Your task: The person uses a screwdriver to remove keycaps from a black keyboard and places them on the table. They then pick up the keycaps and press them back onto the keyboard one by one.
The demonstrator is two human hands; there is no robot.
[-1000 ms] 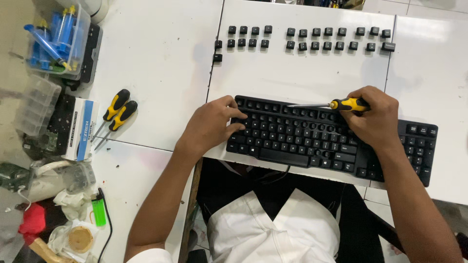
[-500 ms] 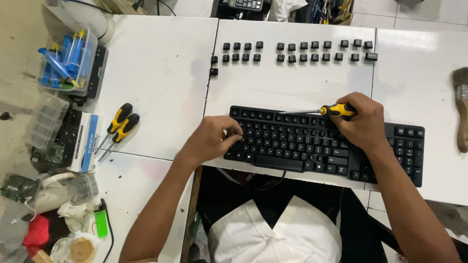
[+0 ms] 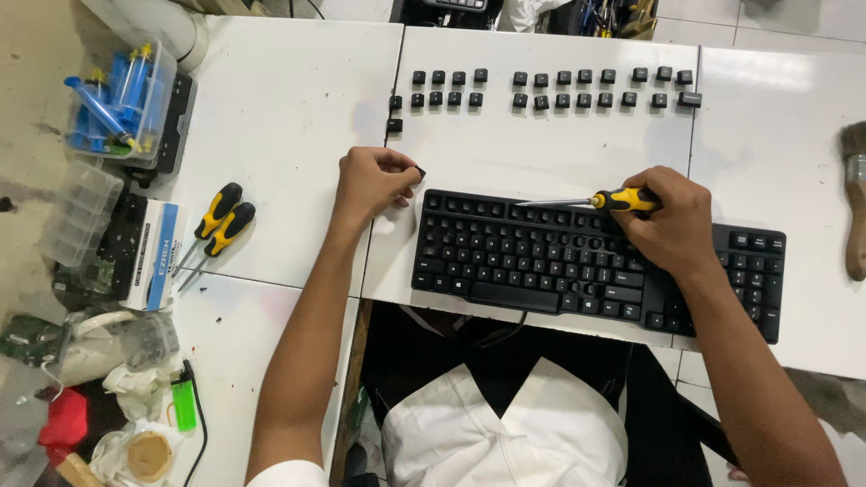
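2 hands work at the black keyboard (image 3: 595, 261). Compared with 0.5 s ago, the left hand (image 3: 372, 180) has lifted off the keyboard's left end and now sits just beyond its upper-left corner, fingers pinched shut on a small black keycap (image 3: 420, 170). This indicates that 1 more cap is off the board. The right hand (image 3: 672, 221) remains on the keyboard, closed around the yellow-and-black screwdriver (image 3: 591, 200), whose blade points toward the left hand, over the top key row. Removed keycaps (image 3: 550, 88) lie in 2 rows on the white table (image 3: 289, 135), beyond both hands. 2 spare screwdrivers (image 3: 221, 225) lie to the left of the left hand
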